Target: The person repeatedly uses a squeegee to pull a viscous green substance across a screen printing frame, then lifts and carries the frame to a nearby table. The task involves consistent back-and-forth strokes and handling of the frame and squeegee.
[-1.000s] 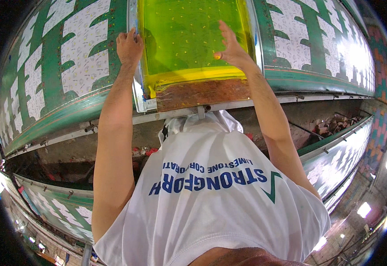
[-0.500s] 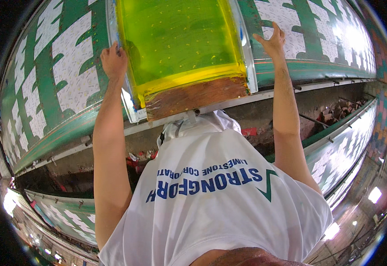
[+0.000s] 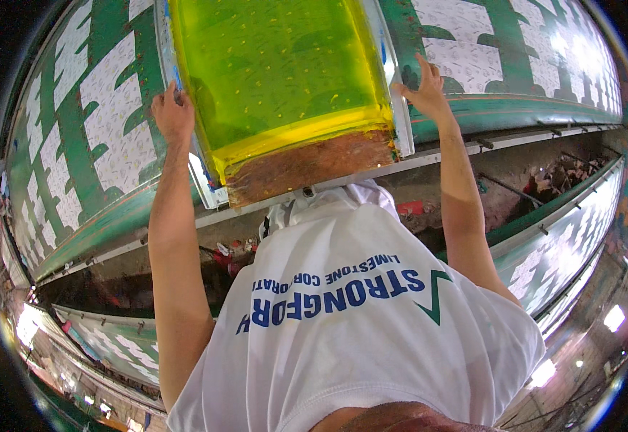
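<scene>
A screen-printing frame (image 3: 398,122) with a translucent yellow-green mesh (image 3: 278,65) and a brown wooden strip (image 3: 307,165) at its near end lies on the long green table (image 3: 425,119). My left hand (image 3: 174,111) has its fingers curled on the frame's left edge. Beside the opposite rail, my right hand (image 3: 425,90) has spread fingers, with the thumb at the metal edge; whether it touches is unclear. White patterned garment-shaped pieces (image 3: 458,61) lie in rows on both sides of the frame.
A metal rail (image 3: 443,153) runs along the table's near edge. Below it is a dark gap (image 3: 508,183) with scraps and rods, then another long table (image 3: 544,245) with white pieces. My white T-shirt fills the lower middle.
The frame has shifted left along the table, with my left hand on it. My right hand has moved from above the mesh out to the right side, then back toward that rail.
</scene>
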Available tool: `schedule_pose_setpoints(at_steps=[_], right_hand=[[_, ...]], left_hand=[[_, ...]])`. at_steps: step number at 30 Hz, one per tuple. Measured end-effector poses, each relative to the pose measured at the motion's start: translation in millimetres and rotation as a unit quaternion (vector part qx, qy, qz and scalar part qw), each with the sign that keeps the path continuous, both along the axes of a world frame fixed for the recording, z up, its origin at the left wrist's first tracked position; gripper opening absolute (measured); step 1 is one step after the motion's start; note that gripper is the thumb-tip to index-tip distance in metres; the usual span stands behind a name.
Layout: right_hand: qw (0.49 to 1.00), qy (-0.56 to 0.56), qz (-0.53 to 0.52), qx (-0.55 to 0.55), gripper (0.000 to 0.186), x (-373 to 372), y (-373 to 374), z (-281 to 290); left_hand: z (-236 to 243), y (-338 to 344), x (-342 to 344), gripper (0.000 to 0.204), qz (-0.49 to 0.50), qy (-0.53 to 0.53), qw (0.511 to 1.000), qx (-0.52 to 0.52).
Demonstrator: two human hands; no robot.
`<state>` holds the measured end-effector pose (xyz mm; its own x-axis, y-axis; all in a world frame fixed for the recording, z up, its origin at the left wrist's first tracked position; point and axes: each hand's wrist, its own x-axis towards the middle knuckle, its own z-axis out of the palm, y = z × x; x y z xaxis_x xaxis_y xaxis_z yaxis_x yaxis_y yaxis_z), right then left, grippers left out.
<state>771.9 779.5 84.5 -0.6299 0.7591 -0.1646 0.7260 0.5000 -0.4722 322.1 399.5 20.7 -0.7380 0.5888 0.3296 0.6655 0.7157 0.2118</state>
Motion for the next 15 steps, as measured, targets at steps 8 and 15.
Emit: schedule_pose_setpoints(at_steps=[8, 15], right_hand=[[0.968, 0.100, 0.193, -0.125, 0.053, 4.1, -77.9, 45.6], [0.921, 0.078, 0.365, -0.110, 0.064, -20.2, -161.7, 51.0]], left_hand=[[4.7, 1.2, 4.1, 0.039, 0.001, 0.031, 0.999, 0.008], [0.6, -0.6, 0.1, 0.039, -0.008, 0.018, 0.999, 0.034]])
